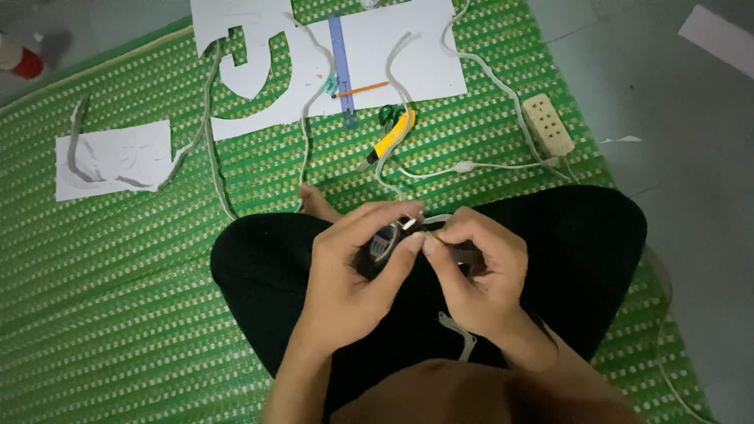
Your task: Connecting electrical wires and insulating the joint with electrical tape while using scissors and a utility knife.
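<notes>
Black tape roll sat gripped in the left hand, over the lap. The right hand pinched its loose end. A white paper shape was already cut on the green mat; white cord lay loose.

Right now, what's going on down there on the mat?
A person sits cross-legged on a green woven mat. The left hand holds a dark roll of tape; the right hand pinches its end together with a whitish cord. Ahead lie cut white paper, a blue ruler, a yellow utility knife and a power strip.
</notes>
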